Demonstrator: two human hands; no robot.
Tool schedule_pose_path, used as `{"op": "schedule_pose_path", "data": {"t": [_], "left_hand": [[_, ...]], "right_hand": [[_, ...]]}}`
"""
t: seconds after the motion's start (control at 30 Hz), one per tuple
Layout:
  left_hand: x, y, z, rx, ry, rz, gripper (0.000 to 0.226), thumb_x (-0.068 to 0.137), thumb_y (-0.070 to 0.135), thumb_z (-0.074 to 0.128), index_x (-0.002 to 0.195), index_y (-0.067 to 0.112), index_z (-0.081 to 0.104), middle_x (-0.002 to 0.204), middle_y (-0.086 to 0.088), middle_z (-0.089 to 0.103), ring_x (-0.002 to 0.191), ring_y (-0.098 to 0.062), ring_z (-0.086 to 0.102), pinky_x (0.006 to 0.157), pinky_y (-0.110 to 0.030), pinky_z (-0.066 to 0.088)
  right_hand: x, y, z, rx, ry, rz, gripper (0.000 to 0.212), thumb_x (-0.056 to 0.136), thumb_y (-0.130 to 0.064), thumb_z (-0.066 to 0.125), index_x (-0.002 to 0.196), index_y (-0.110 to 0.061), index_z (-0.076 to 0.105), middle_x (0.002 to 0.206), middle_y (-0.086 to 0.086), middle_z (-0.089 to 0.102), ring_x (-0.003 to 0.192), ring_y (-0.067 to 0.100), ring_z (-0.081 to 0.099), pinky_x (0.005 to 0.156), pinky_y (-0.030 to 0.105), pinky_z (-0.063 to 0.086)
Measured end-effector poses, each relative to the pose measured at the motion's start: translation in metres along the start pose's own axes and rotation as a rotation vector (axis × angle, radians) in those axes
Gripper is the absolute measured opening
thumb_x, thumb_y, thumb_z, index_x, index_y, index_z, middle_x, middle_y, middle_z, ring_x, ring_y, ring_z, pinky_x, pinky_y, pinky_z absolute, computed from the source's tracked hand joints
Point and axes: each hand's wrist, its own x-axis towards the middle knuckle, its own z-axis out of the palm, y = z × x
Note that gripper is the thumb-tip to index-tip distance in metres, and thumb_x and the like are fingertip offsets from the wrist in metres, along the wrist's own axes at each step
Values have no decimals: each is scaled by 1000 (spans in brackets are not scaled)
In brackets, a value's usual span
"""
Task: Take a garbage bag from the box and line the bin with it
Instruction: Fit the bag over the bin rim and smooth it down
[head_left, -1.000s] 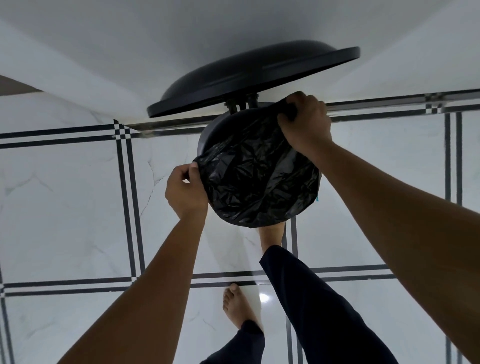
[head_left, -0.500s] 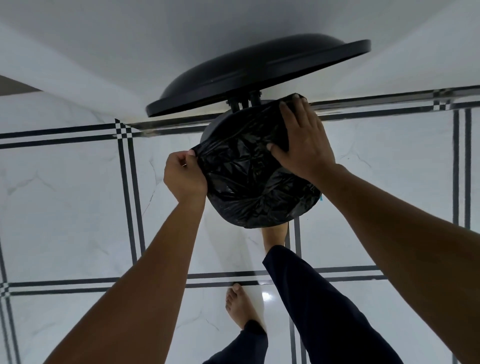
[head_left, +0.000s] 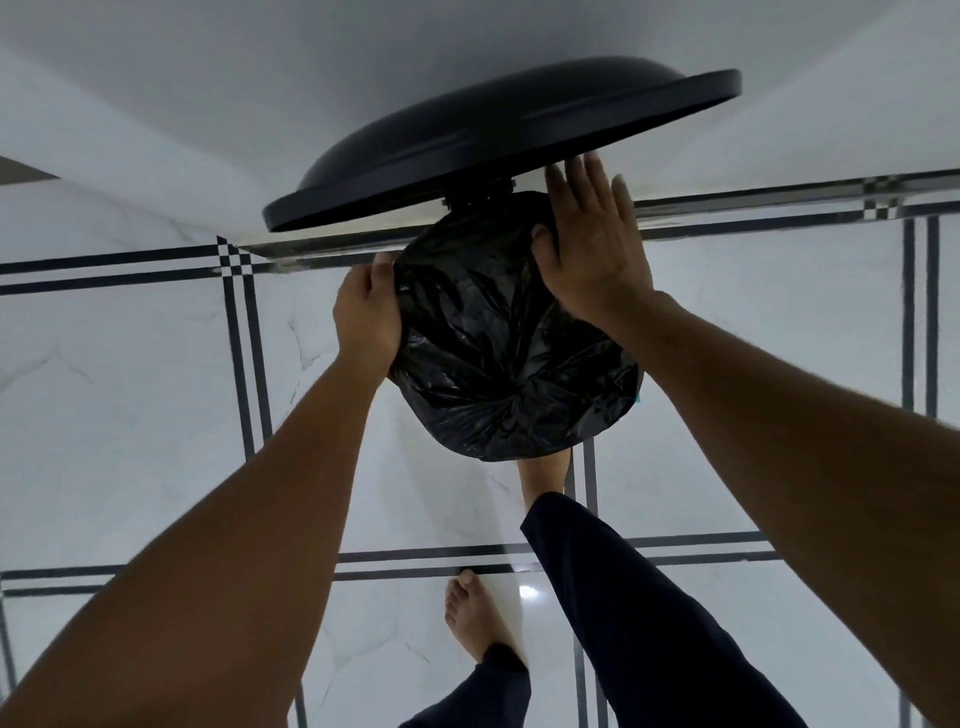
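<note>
I see the black garbage bag (head_left: 498, 353) stretched over the mouth of the bin, whose body is hidden beneath the plastic, with the domed black lid (head_left: 498, 140) tilted open at the far side. My left hand (head_left: 366, 317) sits on the bag's left edge, fingers curled and pinched on the plastic. My right hand (head_left: 592, 244) lies flat at the far right of the bag, fingers straight and slightly apart, tips near the lid's underside; my right foot (head_left: 543, 475) shows just beyond the bin's near edge on the white tiled floor (head_left: 130, 389).

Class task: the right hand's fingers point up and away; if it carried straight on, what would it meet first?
Probably the raised bin lid: the right hand has fingertips already at its underside edge, though depth is unclear.
</note>
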Motion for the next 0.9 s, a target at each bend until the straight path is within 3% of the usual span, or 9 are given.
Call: {"op": "schedule_pose_path", "data": {"t": [0.13,0.27,0.33,0.43,0.5,0.63,0.7,0.8,0.9], "left_hand": [[-31,5,6,149,302,545,16,91,12,54,103,6,64,102,-14,63,98,-32,56,87,-39,44],[-84,16,46,34,-129,578,9,90,1,51,96,6,57,97,-10,56,90,-24,52,82,-36,46],[-79,4,57,182,-232,480,12,94,7,50,104,8,57,106,-12,56,98,-26,53,90,-41,47],[-56,-9,60,597,-338,404,54,94,41,60,138,12,49,138,-18,51,128,-38,46,109,-45,38],[-46,-7,60,724,-453,330,96,84,61,66,159,21,20,159,-17,31,147,-37,28,120,-45,26],[-41,-11,69,908,-487,361,124,76,74,65,163,20,-5,168,-16,7,156,-33,7,126,-43,8],[-44,-15,72,912,-402,392,112,81,66,66,163,16,9,166,-18,16,153,-36,16,124,-45,14],[-51,-14,71,713,-164,617,50,86,25,63,133,10,61,136,-21,55,123,-42,51,106,-52,43],[-58,-6,74,483,-180,675,22,87,5,55,103,5,70,109,-17,64,98,-37,60,82,-47,55]], "right_hand": [[-41,-11,10,5,236,-175,48,97,-24,50,141,-4,54,151,26,45,145,44,34,122,53,27],[-69,-10,40,-149,133,-386,32,87,-18,65,117,-8,68,128,19,61,122,41,52,98,53,47],[-68,-1,43,-307,78,-317,37,91,-25,60,126,-13,66,141,18,55,135,41,44,111,57,37],[-59,23,40,-471,-27,-231,71,97,-51,47,157,-14,35,165,20,25,154,38,16,121,65,11],[-57,32,40,-565,-79,-247,90,93,-69,38,163,-16,17,169,19,10,157,33,4,122,66,3],[-58,30,46,-757,-145,-214,112,83,-83,38,163,-15,-2,170,18,-6,157,32,-9,122,65,-1],[-58,26,46,-767,-144,-201,112,84,-80,42,163,-14,-2,170,19,-6,157,33,-10,122,65,-2],[-59,17,42,-601,-52,-211,92,94,-61,48,163,-14,10,169,22,4,157,38,-1,124,62,1],[-62,15,45,-531,-4,-254,74,101,-45,41,163,-15,14,169,21,7,157,39,3,125,60,2]]}}
